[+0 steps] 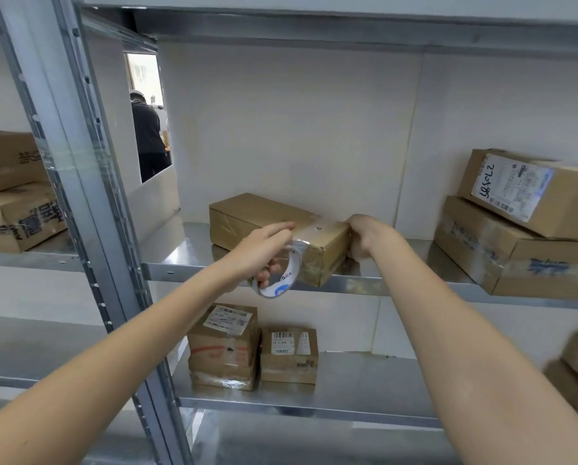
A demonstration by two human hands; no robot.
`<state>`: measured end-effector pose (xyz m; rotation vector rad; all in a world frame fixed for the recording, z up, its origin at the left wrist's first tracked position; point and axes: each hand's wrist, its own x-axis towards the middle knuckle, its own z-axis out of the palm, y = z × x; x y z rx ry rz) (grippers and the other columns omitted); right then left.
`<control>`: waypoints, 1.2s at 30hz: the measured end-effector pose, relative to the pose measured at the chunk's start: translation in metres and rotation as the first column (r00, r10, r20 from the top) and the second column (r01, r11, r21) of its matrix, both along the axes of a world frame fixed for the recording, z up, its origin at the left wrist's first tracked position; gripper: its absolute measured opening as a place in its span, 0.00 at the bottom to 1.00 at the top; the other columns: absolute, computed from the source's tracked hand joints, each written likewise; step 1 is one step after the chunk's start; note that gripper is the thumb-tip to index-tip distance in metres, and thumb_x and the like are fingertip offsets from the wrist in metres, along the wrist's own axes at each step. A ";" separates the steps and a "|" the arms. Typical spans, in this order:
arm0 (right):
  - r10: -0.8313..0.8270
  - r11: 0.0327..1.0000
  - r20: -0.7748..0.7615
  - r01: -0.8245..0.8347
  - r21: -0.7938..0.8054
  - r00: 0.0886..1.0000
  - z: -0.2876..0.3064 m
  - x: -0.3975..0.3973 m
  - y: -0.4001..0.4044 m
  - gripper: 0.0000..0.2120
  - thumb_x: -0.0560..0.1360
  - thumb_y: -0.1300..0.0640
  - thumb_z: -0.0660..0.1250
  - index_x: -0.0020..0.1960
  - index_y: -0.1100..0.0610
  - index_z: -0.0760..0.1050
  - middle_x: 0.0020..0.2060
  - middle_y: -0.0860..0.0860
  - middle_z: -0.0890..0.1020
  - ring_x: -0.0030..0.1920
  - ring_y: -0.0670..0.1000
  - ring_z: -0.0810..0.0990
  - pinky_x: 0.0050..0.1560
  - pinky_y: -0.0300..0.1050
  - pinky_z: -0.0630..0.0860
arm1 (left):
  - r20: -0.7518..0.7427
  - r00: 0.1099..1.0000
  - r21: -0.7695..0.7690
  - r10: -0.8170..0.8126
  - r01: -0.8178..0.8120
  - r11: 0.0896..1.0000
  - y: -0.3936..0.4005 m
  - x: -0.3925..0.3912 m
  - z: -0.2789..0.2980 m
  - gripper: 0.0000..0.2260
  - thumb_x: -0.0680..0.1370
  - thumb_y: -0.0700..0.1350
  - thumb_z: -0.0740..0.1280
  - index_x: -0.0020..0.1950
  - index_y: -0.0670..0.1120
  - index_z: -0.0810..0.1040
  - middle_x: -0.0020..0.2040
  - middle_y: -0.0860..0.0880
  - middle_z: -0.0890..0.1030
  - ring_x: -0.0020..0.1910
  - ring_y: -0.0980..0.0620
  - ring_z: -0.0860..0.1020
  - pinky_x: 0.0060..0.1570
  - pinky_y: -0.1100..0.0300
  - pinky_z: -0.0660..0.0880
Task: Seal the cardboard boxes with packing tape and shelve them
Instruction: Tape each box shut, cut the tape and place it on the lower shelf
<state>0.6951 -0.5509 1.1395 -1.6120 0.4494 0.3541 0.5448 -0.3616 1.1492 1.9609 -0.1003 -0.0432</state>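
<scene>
1. We have one long box (274, 236) lying on the middle shelf (398, 283), with its near right corner reaching the shelf's front edge. Clear tape already shines across its top and near end, so we judge the sealing of this box well under way or nearly finished.
2. Our left hand (264, 253) holds the tape roll (282, 273) with fingers curled through its core, pressed against the box's near face.
3. Our right hand (364, 236) is clenched around the box's right near corner, steadying it.
4. The box's long axis runs from far left to near right, slanted against the shelf edge; its short end faces us.
5. Several boxes already sit shelved: two small ones (254, 347) on the lower shelf, a stack (522, 226) to the right, more on the far left (16, 193).
6. What seems left for us: freeing the tape from the roll and squaring the box on the shelf. Whether other boxes wait unsealed, we cannot tell.
</scene>
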 end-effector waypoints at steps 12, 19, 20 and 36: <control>-0.005 1.000 0.054 0.004 0.026 0.999 -0.002 -0.040 0.017 0.13 0.77 0.60 0.49 0.45 0.57 0.72 0.37 0.55 0.79 0.38 0.57 0.80 0.34 0.51 0.78 | -0.079 0.993 0.011 -0.090 0.091 0.996 0.031 -0.008 -0.002 0.21 0.81 0.50 0.53 0.72 0.65 0.66 0.33 0.48 0.66 0.20 0.58 0.58 0.24 0.62 0.65; -0.045 0.997 0.079 0.041 0.059 0.996 -0.002 -0.045 0.020 0.12 0.77 0.58 0.50 0.46 0.56 0.71 0.37 0.55 0.78 0.37 0.56 0.79 0.29 0.48 0.78 | -0.097 0.991 0.022 -0.096 0.098 0.995 0.033 -0.007 -0.002 0.20 0.81 0.51 0.55 0.72 0.66 0.65 0.30 0.49 0.67 0.20 0.56 0.58 0.25 0.61 0.67; -0.048 0.997 0.078 0.044 0.061 0.996 -0.001 -0.047 0.021 0.12 0.77 0.57 0.50 0.47 0.56 0.71 0.39 0.55 0.79 0.38 0.56 0.80 0.30 0.48 0.78 | -0.097 0.990 0.022 -0.098 0.100 0.995 0.033 -0.007 -0.001 0.20 0.81 0.50 0.55 0.72 0.66 0.65 0.30 0.49 0.67 0.20 0.56 0.59 0.25 0.60 0.67; 0.923 0.367 0.369 0.039 -0.929 0.109 -0.009 -0.133 0.026 0.25 0.83 0.46 0.48 0.77 0.54 0.60 0.76 0.46 0.62 0.76 0.41 0.54 0.75 0.39 0.43 | -0.053 0.992 0.023 -0.112 0.114 0.993 0.027 -0.020 0.005 0.19 0.83 0.52 0.57 0.74 0.60 0.65 0.28 0.56 0.72 0.18 0.59 0.64 0.28 0.60 0.64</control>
